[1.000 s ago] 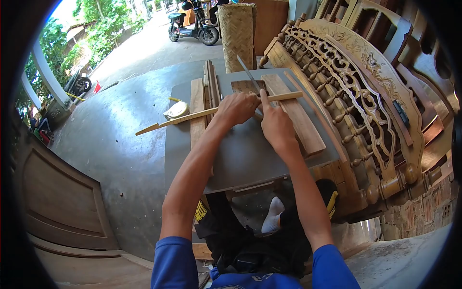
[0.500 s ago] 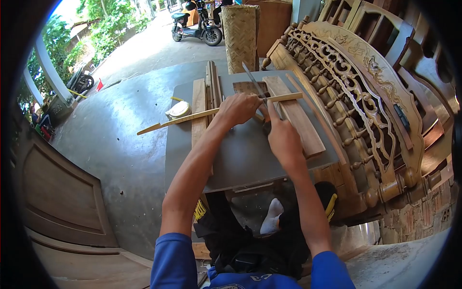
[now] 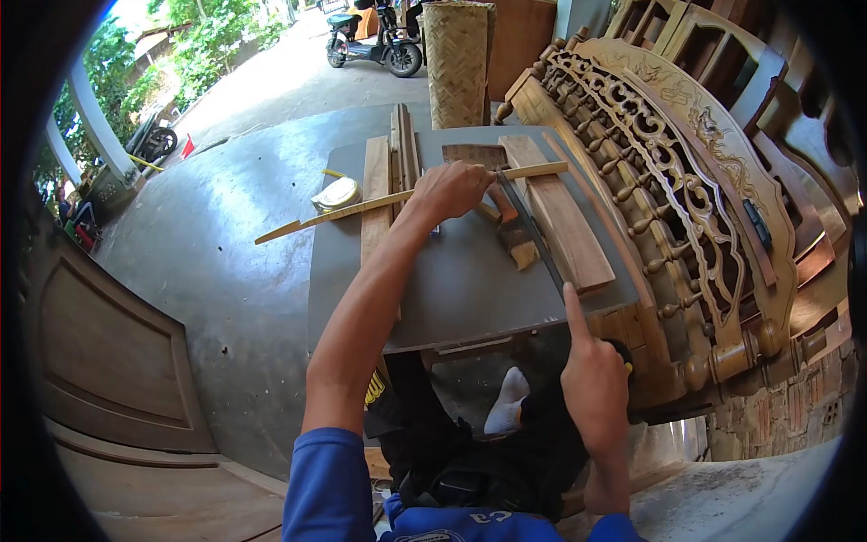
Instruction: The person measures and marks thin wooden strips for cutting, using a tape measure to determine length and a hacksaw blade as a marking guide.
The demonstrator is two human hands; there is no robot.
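Note:
My left hand is closed on a thin wooden strip, pressing it across the boards on the grey table. My right hand is wrapped around the near end of a long, narrow-bladed saw, index finger stretched along it. The handle is hidden in the palm, and the teeth are too small to make out. The blade's far end meets the strip just right of my left hand. Beside the blade lies a brush-like tool with a reddish handle. A tape measure sits left of the boards.
A thick board lies at the right of the grey table, with narrower boards at the left. A dark wood piece is at the back. Carved wooden furniture stands close on the right; panels are at the left.
My right hand has drawn the saw back toward my body and down to the right, its index finger now extended. My left hand stays on the strip.

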